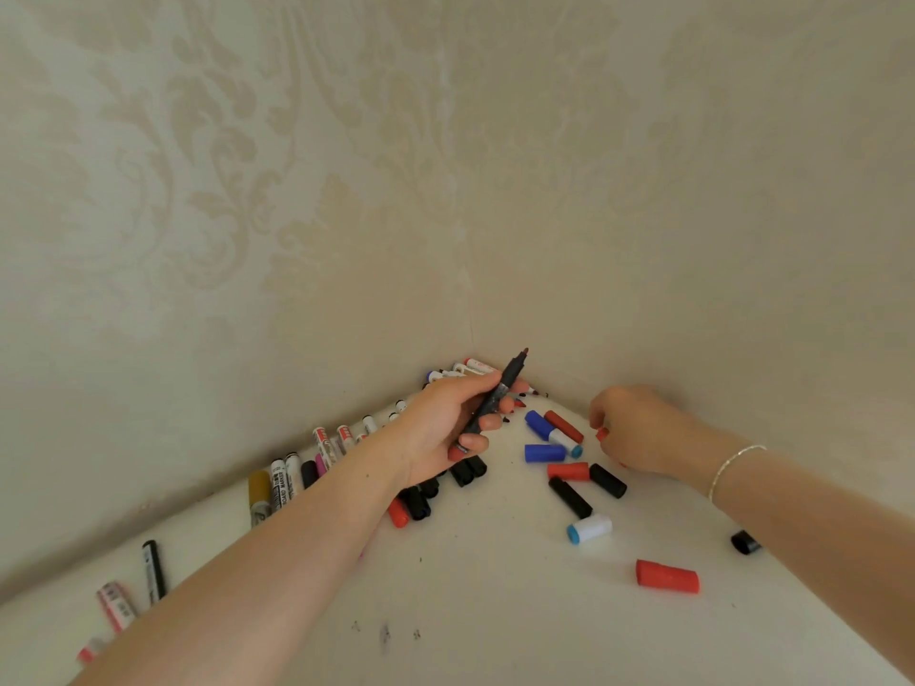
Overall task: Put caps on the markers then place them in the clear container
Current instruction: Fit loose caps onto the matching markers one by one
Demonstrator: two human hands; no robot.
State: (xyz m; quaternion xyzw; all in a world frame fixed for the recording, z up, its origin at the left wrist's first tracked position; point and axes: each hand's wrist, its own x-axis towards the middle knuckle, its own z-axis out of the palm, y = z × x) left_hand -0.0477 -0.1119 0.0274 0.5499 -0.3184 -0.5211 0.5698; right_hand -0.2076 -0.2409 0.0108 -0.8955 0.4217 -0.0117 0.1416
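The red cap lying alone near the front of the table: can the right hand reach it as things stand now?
Probably yes. The red cap lies alone on the table, nothing on it, below the right hand, which only needs to draw back.

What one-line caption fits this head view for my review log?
Left hand grips an uncapped black marker while the right hand reaches among loose caps on a white table.

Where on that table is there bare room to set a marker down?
The near table surface is bare, between the left forearm and the lone red cap. It is crowded along the wall, where markers line up, and between the left hand and right hand, where caps scatter.
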